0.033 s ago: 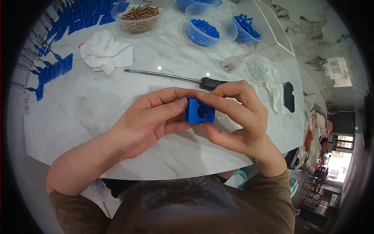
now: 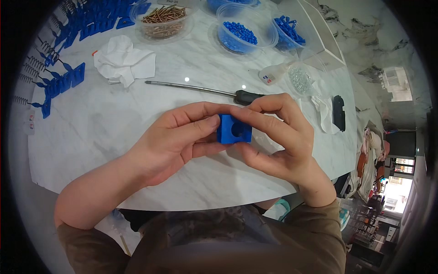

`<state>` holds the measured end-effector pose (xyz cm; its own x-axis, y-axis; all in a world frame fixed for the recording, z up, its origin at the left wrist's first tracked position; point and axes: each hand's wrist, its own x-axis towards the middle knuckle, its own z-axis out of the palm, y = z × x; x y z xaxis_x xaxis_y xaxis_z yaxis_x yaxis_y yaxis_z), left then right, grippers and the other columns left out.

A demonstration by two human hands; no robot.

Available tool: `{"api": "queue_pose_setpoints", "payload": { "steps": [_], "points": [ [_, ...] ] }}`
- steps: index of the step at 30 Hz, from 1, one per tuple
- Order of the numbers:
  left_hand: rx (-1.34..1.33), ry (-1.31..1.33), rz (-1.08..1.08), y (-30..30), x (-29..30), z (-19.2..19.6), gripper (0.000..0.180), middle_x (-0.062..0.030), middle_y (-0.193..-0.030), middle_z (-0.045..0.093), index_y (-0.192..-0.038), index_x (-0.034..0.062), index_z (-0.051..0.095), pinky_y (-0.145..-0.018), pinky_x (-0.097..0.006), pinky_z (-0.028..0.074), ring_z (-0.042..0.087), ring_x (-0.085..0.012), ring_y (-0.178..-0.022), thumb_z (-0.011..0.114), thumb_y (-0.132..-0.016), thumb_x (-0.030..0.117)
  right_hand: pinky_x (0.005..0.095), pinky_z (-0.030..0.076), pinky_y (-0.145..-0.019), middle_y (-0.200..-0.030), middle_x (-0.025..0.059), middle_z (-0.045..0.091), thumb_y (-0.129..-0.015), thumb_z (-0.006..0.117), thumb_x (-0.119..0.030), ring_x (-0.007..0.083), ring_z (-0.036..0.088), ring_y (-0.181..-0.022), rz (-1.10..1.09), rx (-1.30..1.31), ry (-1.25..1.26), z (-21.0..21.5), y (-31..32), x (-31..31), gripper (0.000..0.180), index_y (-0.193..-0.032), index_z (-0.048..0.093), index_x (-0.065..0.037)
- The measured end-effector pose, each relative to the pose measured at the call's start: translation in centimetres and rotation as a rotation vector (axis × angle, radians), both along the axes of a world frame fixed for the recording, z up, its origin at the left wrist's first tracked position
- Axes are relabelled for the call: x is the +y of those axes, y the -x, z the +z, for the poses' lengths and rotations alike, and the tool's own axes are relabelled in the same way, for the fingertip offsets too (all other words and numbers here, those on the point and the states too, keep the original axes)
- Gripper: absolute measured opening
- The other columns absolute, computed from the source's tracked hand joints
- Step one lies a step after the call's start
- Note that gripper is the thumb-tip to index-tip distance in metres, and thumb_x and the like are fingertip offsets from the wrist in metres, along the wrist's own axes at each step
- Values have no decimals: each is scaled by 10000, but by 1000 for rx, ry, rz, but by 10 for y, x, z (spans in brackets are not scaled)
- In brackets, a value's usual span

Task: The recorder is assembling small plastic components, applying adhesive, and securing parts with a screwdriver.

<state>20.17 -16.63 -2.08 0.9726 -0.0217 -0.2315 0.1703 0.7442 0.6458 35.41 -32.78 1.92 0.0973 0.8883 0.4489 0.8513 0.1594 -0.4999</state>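
Between my two hands is a small blue plastic block (image 2: 225, 132) with a round hole in the face turned up toward me. My left hand (image 2: 175, 134) grips its left side, thumb on the near edge and fingers behind and below. From the right, my right hand (image 2: 283, 139) pinches it, index finger at the top and thumb at the bottom corner. The block is held above the marble-patterned table (image 2: 182, 192). Just beyond my hands lies a screwdriver (image 2: 196, 87), its black handle partly behind my right hand.
Crumpled white tissue (image 2: 125, 61) lies at the far left, near rows of blue parts with springs (image 2: 64, 84). Along the back stand tubs of brass-coloured screws (image 2: 164, 20) and small blue pieces (image 2: 240, 34). A small white bottle (image 2: 272, 74) and a black part (image 2: 338, 113) are at right.
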Motion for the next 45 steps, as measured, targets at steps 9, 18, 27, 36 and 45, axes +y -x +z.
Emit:
{"api": "queue_pose_setpoints", "payload": {
  "steps": [9, 18, 27, 36, 45],
  "points": [
    [-1, -6, 0, 1, -1, -1, 386, -93, -1234, 591, -1341, 21, 470, -967, -327, 516, 593, -179, -1135, 509, -987, 169, 304, 507, -693, -964, 110, 577, -641, 746, -15, 229, 613, -826, -12, 20, 3, -1, 1, 0, 468, -1103, 671, -20],
    [15, -15, 26, 1, -1, -2, 390, -103, -1216, 604, -1341, 28, 471, -954, -334, 528, 600, -189, -1131, 522, -976, 154, 305, 510, -686, -983, 114, 567, -644, 745, -14, 229, 612, -829, -7, 14, 14, -1, 1, 1, 465, -1103, 664, -22],
    [48, -63, 8, 0, -1, 2, 420, -104, -1218, 609, -1338, 19, 481, -951, -337, 526, 596, -196, -1143, 551, -957, 183, 313, 511, -667, -980, 115, 563, -642, 743, -13, 232, 610, -817, 24, 11, -5, -5, -2, 0, 486, -1118, 643, -28],
    [55, -26, -8, -1, 1, 5, 439, -118, -1222, 604, -1336, 13, 478, -932, -336, 542, 608, -203, -1128, 551, -960, 226, 317, 514, -657, -985, 126, 567, -650, 738, -12, 242, 610, -807, 40, 2, -13, -5, -3, -1, 482, -1119, 631, -29],
    [47, -40, 28, 0, -1, 1, 425, -114, -1241, 594, -1330, 24, 486, -931, -333, 545, 606, -204, -1132, 551, -967, 235, 319, 520, -661, -989, 130, 572, -653, 740, -16, 246, 615, -812, 44, 0, -19, -6, -4, 0, 475, -1116, 632, -25]
  ]
}}
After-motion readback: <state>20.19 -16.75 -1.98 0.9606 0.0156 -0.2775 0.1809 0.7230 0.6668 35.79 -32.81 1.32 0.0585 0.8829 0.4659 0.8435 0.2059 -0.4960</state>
